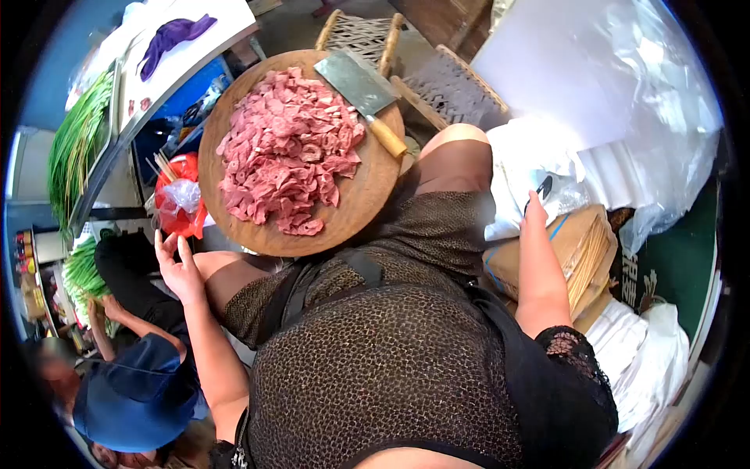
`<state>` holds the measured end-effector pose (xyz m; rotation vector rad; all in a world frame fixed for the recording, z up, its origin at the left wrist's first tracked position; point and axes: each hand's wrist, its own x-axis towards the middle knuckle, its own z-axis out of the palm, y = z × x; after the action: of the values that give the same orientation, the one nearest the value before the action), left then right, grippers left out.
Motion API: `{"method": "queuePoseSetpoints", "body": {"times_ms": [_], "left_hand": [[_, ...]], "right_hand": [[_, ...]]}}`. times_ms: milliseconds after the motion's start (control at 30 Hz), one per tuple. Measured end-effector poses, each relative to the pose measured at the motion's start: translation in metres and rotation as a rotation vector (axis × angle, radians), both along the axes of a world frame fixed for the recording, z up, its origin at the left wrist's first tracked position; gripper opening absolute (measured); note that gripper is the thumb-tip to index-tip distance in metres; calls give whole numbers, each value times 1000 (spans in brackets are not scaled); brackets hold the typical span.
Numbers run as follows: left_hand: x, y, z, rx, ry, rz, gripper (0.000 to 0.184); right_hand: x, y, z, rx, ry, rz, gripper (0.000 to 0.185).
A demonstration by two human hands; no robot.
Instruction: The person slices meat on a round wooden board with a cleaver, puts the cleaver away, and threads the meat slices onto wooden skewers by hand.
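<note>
A round wooden board point(367, 199) rests in front of my lap, with a heap of sliced raw meat point(289, 148) on it. On the board's right edge lies a cleaver point(358, 84) with a wooden handle. My left hand point(180, 270) is raised beside my left knee, fingers apart and nothing in it, just below a red plastic bag point(181, 191). Over at the right, my right hand point(533, 209) holds a small black object point(544, 187) close to white plastic bags point(519, 168); what the object is cannot be made out.
A co-worker point(137, 383) at the lower left handles green stalks point(87, 273). More long greens point(78, 148) hang by a white table point(187, 43) with a purple cloth point(173, 43). Woven stools point(359, 39) stand beyond the board; a cardboard package point(574, 258) lies right.
</note>
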<state>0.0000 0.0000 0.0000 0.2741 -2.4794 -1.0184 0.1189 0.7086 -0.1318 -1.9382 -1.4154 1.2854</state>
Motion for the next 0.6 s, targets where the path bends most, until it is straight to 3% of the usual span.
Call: {"method": "queuePoseSetpoints", "body": {"times_ms": [67,100,200,333,367,433,600], "left_hand": [[6,11,14,-29,12,17,51],[6,12,-5,-9,6,9,50],[2,7,4,-46,27,27,49],[2,7,5,-63,27,28,49],[1,5,4,-58,25,27,48],[2,10,9,-122,41,27,48],[1,23,20,-220,45,5,51]], "right_hand": [[-3,4,-16,32,-107,-34,76],[-4,7,7,68,-160,5,83],[-15,4,-14,50,-265,52,92],[-19,-2,-11,55,-438,112,92],[-13,14,-33,61,-469,139,90],[-16,-2,-9,19,-515,184,88],[-4,27,-46,29,-389,234,85]]}}
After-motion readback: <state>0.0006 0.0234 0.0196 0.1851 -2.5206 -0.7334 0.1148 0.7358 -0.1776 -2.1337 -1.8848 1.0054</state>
